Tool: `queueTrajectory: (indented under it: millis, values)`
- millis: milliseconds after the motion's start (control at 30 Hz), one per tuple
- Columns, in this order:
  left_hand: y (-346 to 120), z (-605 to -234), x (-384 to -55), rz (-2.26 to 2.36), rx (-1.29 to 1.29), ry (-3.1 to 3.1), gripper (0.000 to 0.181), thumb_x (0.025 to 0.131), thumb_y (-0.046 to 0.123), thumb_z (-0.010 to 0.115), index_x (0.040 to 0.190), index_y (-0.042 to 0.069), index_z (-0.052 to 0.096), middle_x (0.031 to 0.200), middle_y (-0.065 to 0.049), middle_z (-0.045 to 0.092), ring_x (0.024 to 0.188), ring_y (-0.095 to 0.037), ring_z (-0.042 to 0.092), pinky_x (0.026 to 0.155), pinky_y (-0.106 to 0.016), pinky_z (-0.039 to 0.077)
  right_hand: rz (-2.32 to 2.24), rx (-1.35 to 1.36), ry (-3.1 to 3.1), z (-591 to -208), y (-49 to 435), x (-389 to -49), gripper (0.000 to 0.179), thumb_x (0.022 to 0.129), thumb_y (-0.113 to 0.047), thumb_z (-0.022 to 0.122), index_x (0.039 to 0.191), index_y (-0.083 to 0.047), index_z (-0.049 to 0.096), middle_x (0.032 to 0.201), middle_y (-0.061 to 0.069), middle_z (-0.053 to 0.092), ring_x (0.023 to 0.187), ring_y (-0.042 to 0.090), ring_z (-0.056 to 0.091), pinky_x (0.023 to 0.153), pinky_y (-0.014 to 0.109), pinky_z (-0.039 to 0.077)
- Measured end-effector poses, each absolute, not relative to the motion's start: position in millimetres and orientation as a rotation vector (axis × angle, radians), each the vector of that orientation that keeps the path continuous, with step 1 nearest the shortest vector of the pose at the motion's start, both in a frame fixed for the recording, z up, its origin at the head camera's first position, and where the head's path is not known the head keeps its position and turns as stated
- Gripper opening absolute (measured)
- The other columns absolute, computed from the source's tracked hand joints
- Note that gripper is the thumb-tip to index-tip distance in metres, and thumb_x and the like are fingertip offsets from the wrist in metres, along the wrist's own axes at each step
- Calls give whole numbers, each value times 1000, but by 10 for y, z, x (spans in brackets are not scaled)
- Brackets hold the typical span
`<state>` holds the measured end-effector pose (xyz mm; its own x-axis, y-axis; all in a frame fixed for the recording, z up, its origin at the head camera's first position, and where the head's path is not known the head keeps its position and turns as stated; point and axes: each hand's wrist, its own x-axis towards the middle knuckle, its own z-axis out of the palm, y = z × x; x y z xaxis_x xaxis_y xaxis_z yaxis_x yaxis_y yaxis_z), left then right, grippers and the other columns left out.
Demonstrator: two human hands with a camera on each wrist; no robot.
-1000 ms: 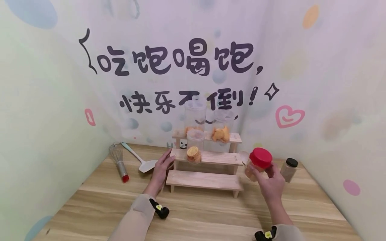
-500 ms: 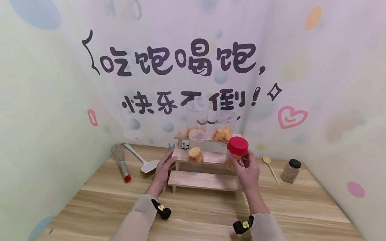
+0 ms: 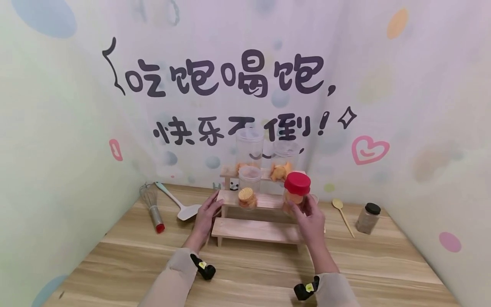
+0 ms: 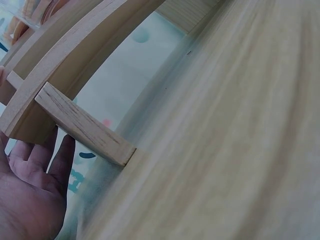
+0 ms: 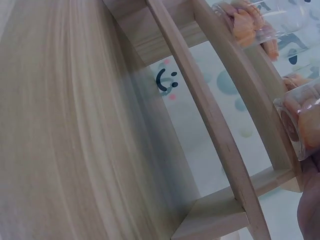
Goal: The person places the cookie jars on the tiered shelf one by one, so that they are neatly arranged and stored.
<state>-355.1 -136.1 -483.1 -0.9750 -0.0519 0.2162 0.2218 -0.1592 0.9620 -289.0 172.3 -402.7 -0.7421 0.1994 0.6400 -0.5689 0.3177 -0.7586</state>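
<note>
A three-tier wooden display rack point(image 3: 257, 230) stands on the table. My left hand point(image 3: 207, 216) grips its left end at the middle tier; in the left wrist view the fingers point(image 4: 50, 155) reach behind the board. My right hand point(image 3: 312, 221) holds a clear jar with a red lid point(image 3: 297, 184) and orange contents, at the right end of the middle tier. In the right wrist view the jar's base point(image 5: 290, 127) is at that board; whether it rests fully on it I cannot tell. A clear jar of round biscuits point(image 3: 247, 194) stands on the same tier's left side.
Two clear jars, a taller one point(image 3: 249, 147) and a shorter one point(image 3: 284, 164), stand on the top tier. A whisk point(image 3: 153, 209) and a white spatula point(image 3: 186, 209) lie left; a wooden spoon point(image 3: 343, 217) and a black-lidded jar point(image 3: 368, 219) are right.
My right hand has carried the red-lidded jar left from beside the rack to the middle tier's right end, shifting slightly further in the last half second. The left hand has stayed at the rack.
</note>
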Motion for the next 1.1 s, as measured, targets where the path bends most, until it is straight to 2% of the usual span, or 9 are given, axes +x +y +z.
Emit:
queueTrajectory:
  millis: [267,467,700,867,967,1100]
  values:
    - [-1342,-4804,-3524,-2229,-193,-1908,64,96,38,66,154,18,45,156,-8,42,136,-30,48,112,-49,37,1403,325,-1990,-4313,1818,-3180,48,89,-23,79,134,-16,65,105,7,70,84,20,59,70,18,49]
    - [-1345,-4812,-3551,-2212,-197,-1921,66,97,38,66,154,16,43,157,-11,40,136,-33,48,110,-52,38,1335,342,-2015,-4332,1812,-3212,48,91,-21,76,137,-12,63,102,10,71,82,20,60,68,16,49]
    - [-1330,-4807,-3547,-2233,-157,-1903,62,96,36,68,152,21,48,154,-9,46,134,-29,50,110,-50,38,1307,321,-2076,-4315,1798,-3190,57,91,-26,76,144,-15,58,117,11,71,91,20,65,76,13,51]
    - [-1331,-4795,-3535,-2234,-155,-1912,61,97,34,67,152,20,47,154,-11,45,135,-30,49,112,-50,37,1258,357,-2085,-4319,1792,-3187,59,91,-25,76,145,-14,56,124,12,69,99,24,69,83,29,57]
    - [-1331,-4789,-3533,-2232,-163,-1917,61,97,34,66,153,19,46,155,-10,44,135,-30,48,112,-50,36,1241,376,-2081,-4322,1794,-3193,59,91,-23,76,145,-12,56,125,13,69,102,27,70,85,40,57]
    - [-1335,-4798,-3538,-2226,-177,-1918,62,98,36,66,153,18,45,156,-10,43,136,-31,47,113,-50,36,1247,380,-2088,-4316,1795,-3195,59,91,-22,76,146,-12,56,125,14,69,102,27,69,87,44,56]
